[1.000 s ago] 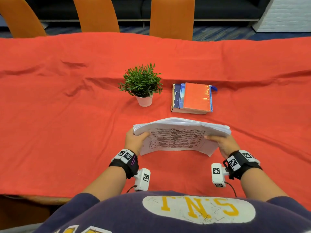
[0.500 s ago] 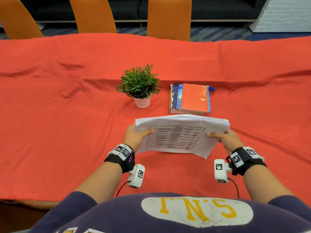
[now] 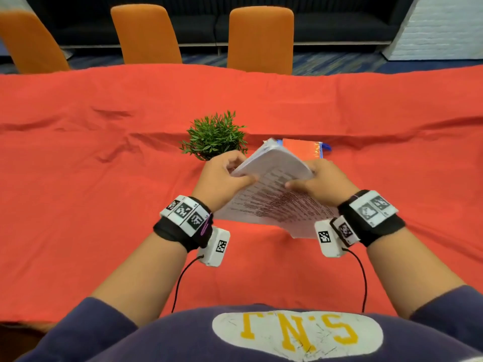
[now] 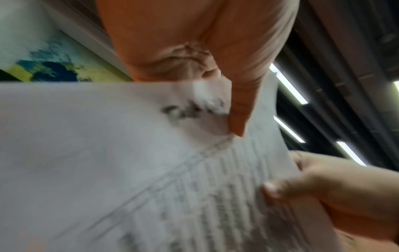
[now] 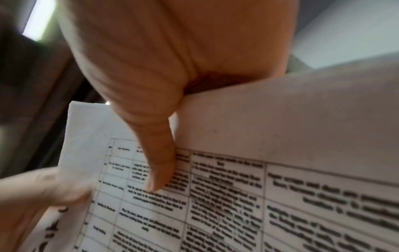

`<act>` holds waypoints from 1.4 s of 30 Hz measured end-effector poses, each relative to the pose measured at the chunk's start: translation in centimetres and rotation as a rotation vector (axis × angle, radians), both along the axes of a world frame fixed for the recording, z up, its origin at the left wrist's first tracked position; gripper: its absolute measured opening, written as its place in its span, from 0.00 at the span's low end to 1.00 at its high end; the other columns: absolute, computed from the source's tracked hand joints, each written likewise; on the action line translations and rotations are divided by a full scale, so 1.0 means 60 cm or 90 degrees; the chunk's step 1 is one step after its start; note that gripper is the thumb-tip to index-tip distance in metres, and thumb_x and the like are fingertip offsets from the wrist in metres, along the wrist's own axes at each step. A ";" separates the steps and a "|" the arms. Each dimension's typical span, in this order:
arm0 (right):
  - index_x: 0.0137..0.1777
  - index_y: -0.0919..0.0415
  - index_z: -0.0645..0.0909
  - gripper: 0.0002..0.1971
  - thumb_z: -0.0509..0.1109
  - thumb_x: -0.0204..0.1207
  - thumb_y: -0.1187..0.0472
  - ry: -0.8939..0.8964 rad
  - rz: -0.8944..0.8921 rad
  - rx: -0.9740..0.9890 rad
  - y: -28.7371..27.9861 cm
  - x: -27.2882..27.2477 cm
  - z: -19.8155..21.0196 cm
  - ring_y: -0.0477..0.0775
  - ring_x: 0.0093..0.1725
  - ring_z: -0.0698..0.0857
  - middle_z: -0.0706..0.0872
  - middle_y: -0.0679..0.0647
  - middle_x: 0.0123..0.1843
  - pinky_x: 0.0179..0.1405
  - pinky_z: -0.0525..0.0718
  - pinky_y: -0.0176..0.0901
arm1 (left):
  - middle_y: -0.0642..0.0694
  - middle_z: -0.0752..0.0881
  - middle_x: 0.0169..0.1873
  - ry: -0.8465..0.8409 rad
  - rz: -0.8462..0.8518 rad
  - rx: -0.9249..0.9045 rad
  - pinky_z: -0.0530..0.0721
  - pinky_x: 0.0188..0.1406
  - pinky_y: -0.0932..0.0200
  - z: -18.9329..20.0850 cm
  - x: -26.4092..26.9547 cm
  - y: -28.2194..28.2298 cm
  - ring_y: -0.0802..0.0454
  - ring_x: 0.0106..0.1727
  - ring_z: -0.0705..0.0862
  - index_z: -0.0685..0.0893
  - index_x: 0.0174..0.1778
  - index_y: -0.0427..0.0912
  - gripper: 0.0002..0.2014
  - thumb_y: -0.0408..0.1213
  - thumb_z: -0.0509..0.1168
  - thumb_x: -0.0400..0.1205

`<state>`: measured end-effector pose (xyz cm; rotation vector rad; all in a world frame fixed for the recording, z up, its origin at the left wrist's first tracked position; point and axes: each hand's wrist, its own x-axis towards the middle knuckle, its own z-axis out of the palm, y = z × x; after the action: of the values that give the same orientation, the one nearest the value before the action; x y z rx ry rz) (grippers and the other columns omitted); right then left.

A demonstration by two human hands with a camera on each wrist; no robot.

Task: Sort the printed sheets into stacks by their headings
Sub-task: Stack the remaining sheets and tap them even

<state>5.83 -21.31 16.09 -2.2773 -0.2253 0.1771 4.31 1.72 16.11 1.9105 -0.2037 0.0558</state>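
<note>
The table (image 3: 78, 205) wears a plain orange-red cloth. The sheets (image 3: 274, 199) are white, printed with black text in a ruled grid of table cells. At 12 o'clock from them stand a green-leaved plant (image 3: 214, 137) and an orange-red book (image 3: 300, 147) with a blue edge. The chairs (image 3: 260, 37) beyond are orange. The wristbands (image 3: 183, 226) are black, carrying white blocks with black square-code patterns. The sleeve (image 3: 99, 317) is navy.

On my feed a red cloth (image 3: 104, 178) covers the table, a small green potted plant (image 3: 214, 137) stands mid-table just beside stacked books (image 3: 303, 147), and three orange chairs (image 3: 260, 37) line its far edge.
</note>
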 end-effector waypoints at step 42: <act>0.49 0.52 0.87 0.18 0.80 0.65 0.72 0.092 -0.207 0.476 -0.014 -0.040 -0.147 0.44 0.51 0.90 0.92 0.46 0.48 0.57 0.85 0.45 | 0.52 0.77 0.32 0.028 0.262 -0.315 0.76 0.43 0.53 -0.059 -0.011 -0.049 0.52 0.38 0.76 0.75 0.36 0.49 0.15 0.59 0.60 0.73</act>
<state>3.43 -22.15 7.26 -1.5198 0.1417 0.0678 3.64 -1.23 12.57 1.4306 0.2216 0.3115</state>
